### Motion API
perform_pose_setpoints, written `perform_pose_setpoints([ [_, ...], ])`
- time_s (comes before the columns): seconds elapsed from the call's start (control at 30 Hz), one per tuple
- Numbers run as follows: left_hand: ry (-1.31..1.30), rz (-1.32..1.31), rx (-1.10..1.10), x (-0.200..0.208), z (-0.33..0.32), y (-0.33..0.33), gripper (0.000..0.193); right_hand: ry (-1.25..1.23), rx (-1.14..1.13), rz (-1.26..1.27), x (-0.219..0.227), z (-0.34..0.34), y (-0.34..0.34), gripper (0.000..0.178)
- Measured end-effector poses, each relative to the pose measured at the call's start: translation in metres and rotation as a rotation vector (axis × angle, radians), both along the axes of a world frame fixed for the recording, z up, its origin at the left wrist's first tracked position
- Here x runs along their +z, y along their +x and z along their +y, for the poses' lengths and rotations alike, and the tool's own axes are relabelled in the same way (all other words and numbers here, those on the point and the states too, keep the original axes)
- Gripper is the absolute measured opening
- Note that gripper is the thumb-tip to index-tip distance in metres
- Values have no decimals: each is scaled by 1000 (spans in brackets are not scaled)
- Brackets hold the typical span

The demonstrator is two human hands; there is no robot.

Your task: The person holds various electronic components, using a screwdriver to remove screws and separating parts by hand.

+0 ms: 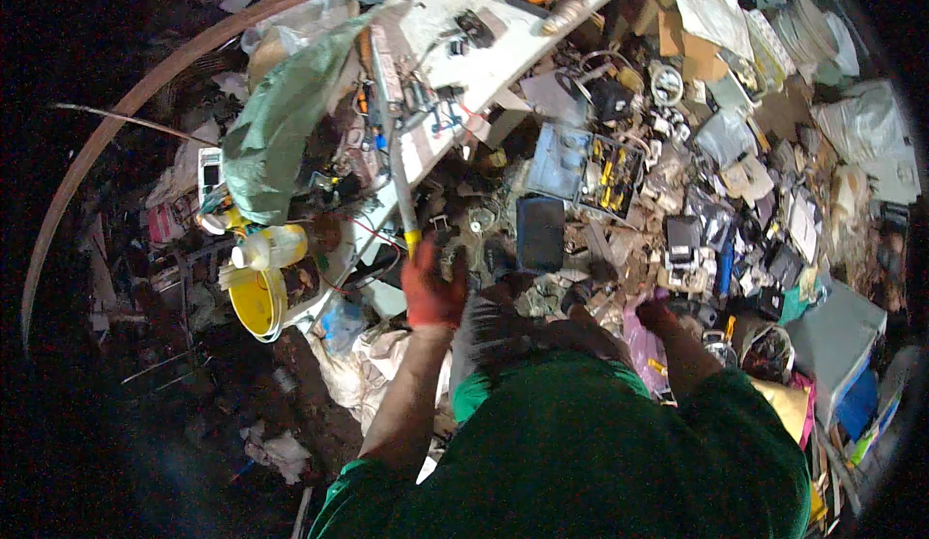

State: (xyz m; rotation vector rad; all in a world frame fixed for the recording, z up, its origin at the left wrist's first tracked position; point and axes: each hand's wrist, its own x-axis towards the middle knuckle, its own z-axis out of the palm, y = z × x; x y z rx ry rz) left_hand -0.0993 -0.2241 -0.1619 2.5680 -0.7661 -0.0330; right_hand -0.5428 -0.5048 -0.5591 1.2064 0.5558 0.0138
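My left hand (434, 292), in a red glove, is in the middle of the view with its thumb and fingers apart. Against its fingers comes the yellow lower end of a long grey pole (402, 186); whether they touch I cannot tell. The pole slants up over a white board (498, 47) strewn with small tools and parts. My right hand (658, 314), dark and in shadow, is beside a crumpled pink plastic bag (644, 345). Its fingers are too dim to show a grip.
Left of the board stands a yellow-lined bucket (254, 309) with a white plastic jug (263, 249) above it. A green sack (285, 118) leans behind. Beyond my hands, an open blue case (558, 160) lies among mixed scrap. A grey box (834, 336) stands at right.
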Motion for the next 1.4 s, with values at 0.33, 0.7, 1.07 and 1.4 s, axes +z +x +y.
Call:
perform_pose_setpoints([
  [0.33,15,879,306,-73,26,143,51,-2299,1493,30,104,-16,82,24],
  [0.7,-760,1303,512,-6,26,158,20,-3547,847,164,329,83,531,55],
  [1.07,-412,901,67,-76,29,141,48,-3960,1228,-197,316,68,650,29],
  [1.4,-148,772,13,-72,-54,144,49,-3884,1175,-15,310,-5,664,44],
])
